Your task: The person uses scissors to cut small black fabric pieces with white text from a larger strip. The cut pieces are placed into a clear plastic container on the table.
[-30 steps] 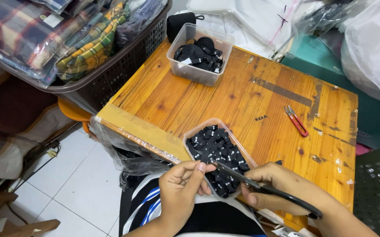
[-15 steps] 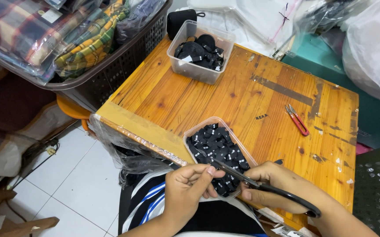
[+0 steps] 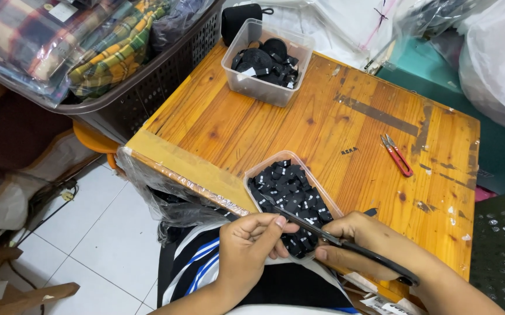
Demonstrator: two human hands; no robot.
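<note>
Barely anything has shifted since a second ago: the scissors (image 3: 346,245) have eased a little lower and the pinching fingers have closed in nearer the blade tips, while everything on the tabletop lies as it did. That left hand (image 3: 246,245) is curled, thumb and forefinger nipping something too small to make out, right where the blades start, over the near corner of the clear tray of small black pieces (image 3: 290,198). The right hand (image 3: 360,239) is wrapped around the black scissor handles, blades nearly together as far as I can tell. To my eye a clean snip wants the pinch kept tight and just clear of the cutting line, with the cut made over the tray so the offcut drops in rather than into the lap. The tray sits at the very front edge of the wooden tabletop (image 3: 276,128), just overhanging, so a nudge from either wrist could tip it. Further out there is plenty of bare wood between it and the second tub of black bits (image 3: 267,61) at the far edge. Red thread snips (image 3: 396,154) lie well off to the right, and a dark basket of plaid cloth (image 3: 89,52) crowds the left side.
</note>
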